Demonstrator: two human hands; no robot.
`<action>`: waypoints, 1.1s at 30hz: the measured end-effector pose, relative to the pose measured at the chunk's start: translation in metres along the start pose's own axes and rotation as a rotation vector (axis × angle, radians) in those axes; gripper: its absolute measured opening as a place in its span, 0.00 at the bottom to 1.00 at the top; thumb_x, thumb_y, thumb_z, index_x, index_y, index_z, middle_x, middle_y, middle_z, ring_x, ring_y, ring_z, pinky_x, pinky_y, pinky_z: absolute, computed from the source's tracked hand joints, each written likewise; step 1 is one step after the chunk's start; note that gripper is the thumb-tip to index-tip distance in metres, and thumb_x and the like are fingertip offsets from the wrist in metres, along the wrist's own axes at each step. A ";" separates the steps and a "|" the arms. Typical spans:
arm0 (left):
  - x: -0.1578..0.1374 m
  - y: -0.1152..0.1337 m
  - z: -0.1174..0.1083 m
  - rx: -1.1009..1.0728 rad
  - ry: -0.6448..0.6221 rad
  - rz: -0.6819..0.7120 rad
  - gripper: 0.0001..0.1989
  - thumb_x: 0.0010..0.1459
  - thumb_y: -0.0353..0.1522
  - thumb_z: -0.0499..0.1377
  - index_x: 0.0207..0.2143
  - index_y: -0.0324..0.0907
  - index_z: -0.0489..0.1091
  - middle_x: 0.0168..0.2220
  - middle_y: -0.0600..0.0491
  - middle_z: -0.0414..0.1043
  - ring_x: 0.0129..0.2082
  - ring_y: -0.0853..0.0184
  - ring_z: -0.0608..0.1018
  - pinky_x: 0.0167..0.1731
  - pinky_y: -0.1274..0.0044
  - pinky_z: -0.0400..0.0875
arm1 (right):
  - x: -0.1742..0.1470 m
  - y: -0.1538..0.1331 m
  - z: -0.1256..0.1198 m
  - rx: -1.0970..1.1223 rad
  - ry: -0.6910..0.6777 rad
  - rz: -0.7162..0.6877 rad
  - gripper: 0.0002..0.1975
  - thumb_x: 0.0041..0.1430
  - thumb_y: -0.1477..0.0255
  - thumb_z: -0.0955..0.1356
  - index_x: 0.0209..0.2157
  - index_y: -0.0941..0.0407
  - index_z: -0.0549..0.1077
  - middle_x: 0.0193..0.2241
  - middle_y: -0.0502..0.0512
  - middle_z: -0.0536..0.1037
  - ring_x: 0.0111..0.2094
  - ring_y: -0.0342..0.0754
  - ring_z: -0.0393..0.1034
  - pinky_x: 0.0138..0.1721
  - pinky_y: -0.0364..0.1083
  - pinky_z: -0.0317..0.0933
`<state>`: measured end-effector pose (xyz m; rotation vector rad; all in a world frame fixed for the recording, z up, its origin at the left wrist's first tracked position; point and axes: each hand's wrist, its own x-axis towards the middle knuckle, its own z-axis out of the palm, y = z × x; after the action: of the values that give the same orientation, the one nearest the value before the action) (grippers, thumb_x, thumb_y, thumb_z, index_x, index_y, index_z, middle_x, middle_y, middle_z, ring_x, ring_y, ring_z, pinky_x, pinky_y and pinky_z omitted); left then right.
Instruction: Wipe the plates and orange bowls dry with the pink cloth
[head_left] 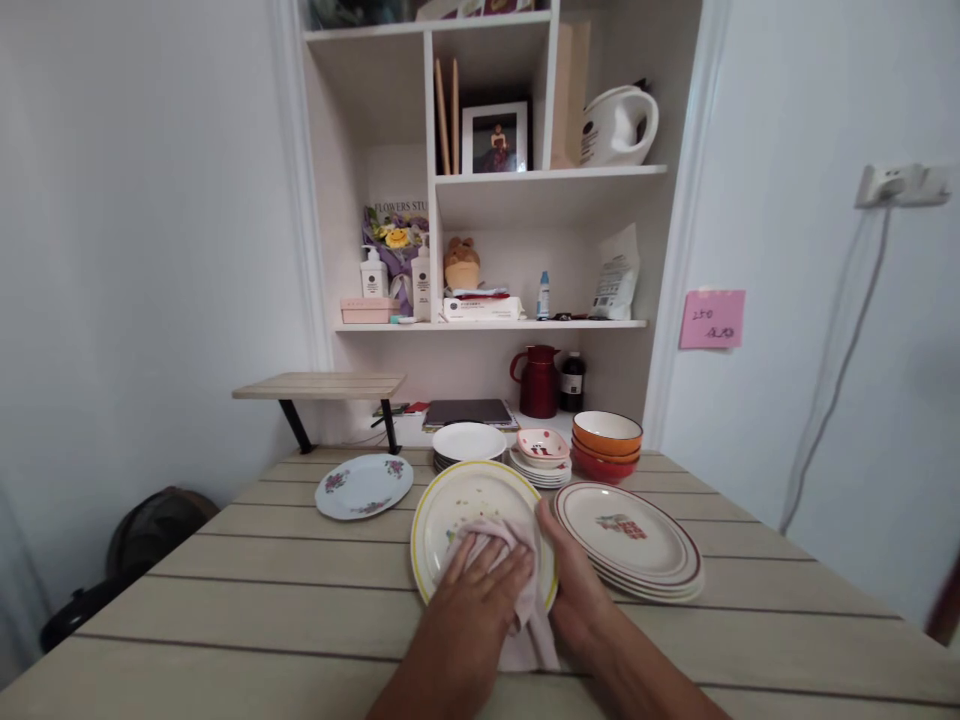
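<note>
A round plate with a yellow rim (428, 520) and a small coloured pattern is held tilted up over the table in front of me. My right hand (574, 580) grips its right edge, thumb over the rim and fingers beneath. With fingers spread, my left hand (484, 580) presses a pale pink cloth (525, 540) onto the plate's face. The cloth's loose end hangs past the lower rim. Just right of my right hand lies a stack of oval plates (626, 530) with dark red rims. A white flowered plate (365, 487) lies by itself to the left.
Behind the held plate stand a stack of white-topped plates (469, 441), small dishes (543, 446) and stacked orange and red bowls (607, 445). A small raised wooden stand (319, 386) is at the back left. A red jug (538, 382) stands in the shelf recess.
</note>
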<state>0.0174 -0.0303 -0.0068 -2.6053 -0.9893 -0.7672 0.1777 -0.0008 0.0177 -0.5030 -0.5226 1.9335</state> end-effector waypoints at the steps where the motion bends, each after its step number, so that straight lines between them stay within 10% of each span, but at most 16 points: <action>1: 0.000 0.000 0.000 0.006 0.011 -0.009 0.37 0.60 0.25 0.52 0.68 0.51 0.45 0.65 0.57 0.59 0.65 0.66 0.62 0.67 0.62 0.49 | -0.001 0.002 0.001 -0.014 0.002 0.033 0.30 0.60 0.55 0.67 0.55 0.62 0.71 0.44 0.66 0.82 0.46 0.58 0.77 0.53 0.58 0.65; 22: 0.001 -0.008 -0.009 0.026 -0.009 -0.367 0.36 0.62 0.28 0.52 0.70 0.43 0.40 0.69 0.53 0.47 0.68 0.58 0.53 0.66 0.56 0.49 | -0.004 0.023 0.004 0.003 -0.130 0.229 0.29 0.62 0.56 0.65 0.55 0.64 0.71 0.45 0.66 0.81 0.49 0.56 0.76 0.59 0.55 0.59; 33: -0.003 -0.001 -0.015 -0.141 -0.108 -0.147 0.33 0.65 0.35 0.53 0.69 0.53 0.42 0.69 0.59 0.49 0.68 0.63 0.54 0.69 0.60 0.42 | -0.001 0.010 0.001 -0.002 0.103 0.019 0.25 0.60 0.59 0.68 0.52 0.62 0.73 0.39 0.63 0.84 0.45 0.56 0.78 0.53 0.54 0.66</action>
<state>0.0090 -0.0373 0.0041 -2.7431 -1.2102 -0.7632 0.1703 -0.0051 0.0132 -0.6072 -0.4554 1.9145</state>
